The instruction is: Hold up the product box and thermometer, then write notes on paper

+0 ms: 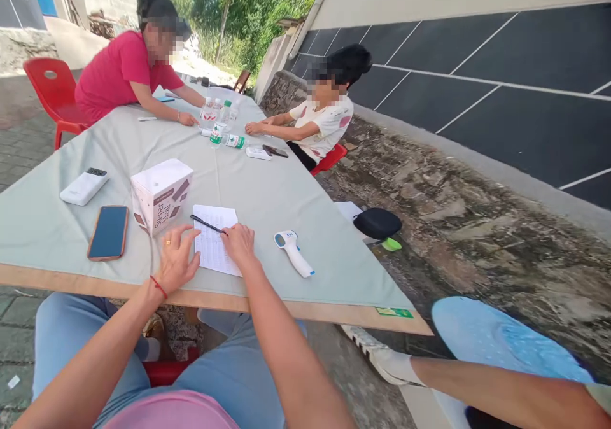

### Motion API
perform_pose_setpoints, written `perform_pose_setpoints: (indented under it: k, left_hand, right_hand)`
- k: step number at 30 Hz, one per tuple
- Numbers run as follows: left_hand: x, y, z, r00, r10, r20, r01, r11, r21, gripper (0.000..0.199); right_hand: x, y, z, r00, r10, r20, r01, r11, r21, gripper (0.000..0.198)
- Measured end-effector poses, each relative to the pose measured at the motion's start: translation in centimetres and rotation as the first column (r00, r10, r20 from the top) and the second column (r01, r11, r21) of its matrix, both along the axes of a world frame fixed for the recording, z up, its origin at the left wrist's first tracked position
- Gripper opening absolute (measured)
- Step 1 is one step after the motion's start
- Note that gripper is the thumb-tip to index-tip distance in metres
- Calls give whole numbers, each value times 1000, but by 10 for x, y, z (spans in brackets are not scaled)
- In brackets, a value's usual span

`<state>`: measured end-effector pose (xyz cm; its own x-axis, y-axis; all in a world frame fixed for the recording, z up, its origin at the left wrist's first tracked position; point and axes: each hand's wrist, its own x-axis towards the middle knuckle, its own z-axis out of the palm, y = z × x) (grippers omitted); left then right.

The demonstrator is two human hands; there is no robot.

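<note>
My left hand point(179, 258), with a ring and a red string bracelet, rests at the left edge of a printed sheet of paper point(214, 254). Its fingers are curved and apart, with nothing seen in them. On the paper's right side my right hand point(239, 243) is closed, its fingertips at one end of a black pen point(206, 223). The pen lies slanted across the upper part of the sheet, pointing left. Just beyond my left hand stands a white and brown "Super Meal" box point(165, 200). A white infrared thermometer point(293, 254) lies to the right of the paper.
A smartphone point(108, 233) and a white power bank point(84, 186) lie on the cloth-covered table point(267, 190) at left. Several water bottles point(219, 126) are farther back. One person leans over the far left side; another sits at right. Someone's leg point(496, 387) extends in from the right.
</note>
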<state>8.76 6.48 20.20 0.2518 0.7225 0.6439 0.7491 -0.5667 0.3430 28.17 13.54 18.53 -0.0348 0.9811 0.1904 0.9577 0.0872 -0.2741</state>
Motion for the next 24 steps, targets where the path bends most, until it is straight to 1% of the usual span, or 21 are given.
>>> perform_pose_setpoints:
  k: [2,3,5,6,7,9,10,12,14,15,17,24]
  left_hand:
    - [12,-8,-4,992,-106,-68,97,988,-117,36]
    - [16,-10,-6,979,-170,-110,152,976,-155,35]
    - [21,-14,-8,933,-292,-211,250,947,-203,33]
    - [22,-15,-9,902,-342,-262,288,932,-222,34]
    - [23,-15,-10,874,-377,-305,314,919,-236,35]
    - [24,-15,-11,844,-405,-351,331,909,-252,36]
    - [24,-14,-12,841,-403,-360,327,910,-254,35]
    - [24,-14,-13,846,-387,-367,311,917,-250,34]
    - [24,-14,-14,847,-378,-373,303,921,-247,32]
    - [24,-14,-15,845,-379,-378,302,921,-247,32]
    - [24,-14,-15,838,-381,-391,302,920,-248,31]
    - [23,-14,-14,831,-376,-410,291,922,-255,30]
  right_hand:
    - [2,0,3,1000,14,-3,-14,1000,-24,20]
    - [7,-3,4,999,7,-39,-7,1000,-16,19]
    - [21,-15,5,978,-51,-203,54,998,13,18]
    - [27,-23,5,941,-81,-328,94,995,24,18]
    - [32,-32,4,880,-95,-466,123,992,30,19]
    - [37,-53,0,701,-77,-709,144,989,35,22]
    - [37,-63,-3,608,-56,-792,138,990,36,23]
    - [32,-82,-10,468,-34,-883,124,992,27,23]
    - [25,-95,-18,389,-55,-919,122,993,-8,22]
    - [22,-99,-22,369,-69,-927,122,992,-25,22]
    - [17,-102,-27,363,-91,-927,133,990,-45,22]
    - [15,-100,-32,493,-104,-864,150,988,-33,20]
